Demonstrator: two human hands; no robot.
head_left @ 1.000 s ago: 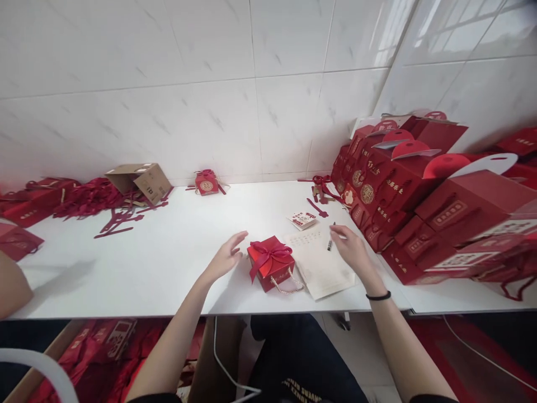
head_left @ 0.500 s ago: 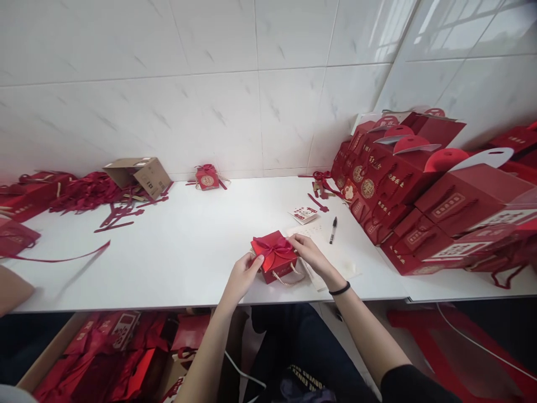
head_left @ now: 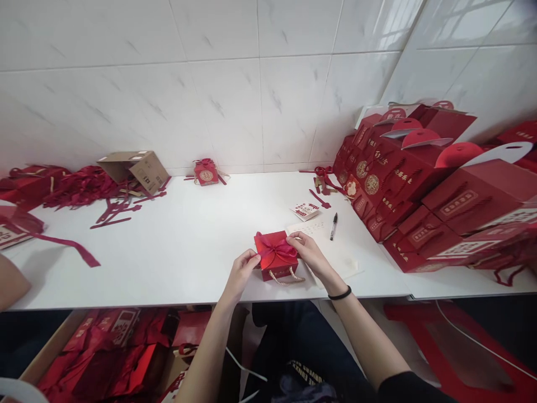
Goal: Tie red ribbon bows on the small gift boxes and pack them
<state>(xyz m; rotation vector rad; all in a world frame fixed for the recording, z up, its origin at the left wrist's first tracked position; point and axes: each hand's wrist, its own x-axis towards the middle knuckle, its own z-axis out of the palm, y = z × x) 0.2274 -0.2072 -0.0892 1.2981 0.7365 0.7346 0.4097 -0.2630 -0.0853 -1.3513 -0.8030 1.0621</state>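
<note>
A small red gift box [head_left: 268, 273] with a rope handle stands on the white table in front of me. Across its top lies a dark red ribbon bow [head_left: 274, 250]. My left hand [head_left: 243, 267] pinches at the bow's left side, thumb against the fingers, by the box's left edge. At the right loop, my right hand [head_left: 308, 249] is closed with thumb and fingertips on the ribbon. A paper sheet [head_left: 346, 263] lies beneath my right wrist, with a black pen [head_left: 334, 226] and a printed card [head_left: 305, 211] beyond it.
Stacked red gift boxes [head_left: 390, 173] fill the table's right side. A cardboard box [head_left: 146, 173] and a ribbon heap [head_left: 81, 187] stand back left. Another small red box [head_left: 206, 173] sits by the wall. A person's arm [head_left: 12, 282] shows at the left edge.
My left hand has shifted from the bow's front to its left side, and the bow's loops look fuller. At far left, the other person's ribbon has swung lower.
</note>
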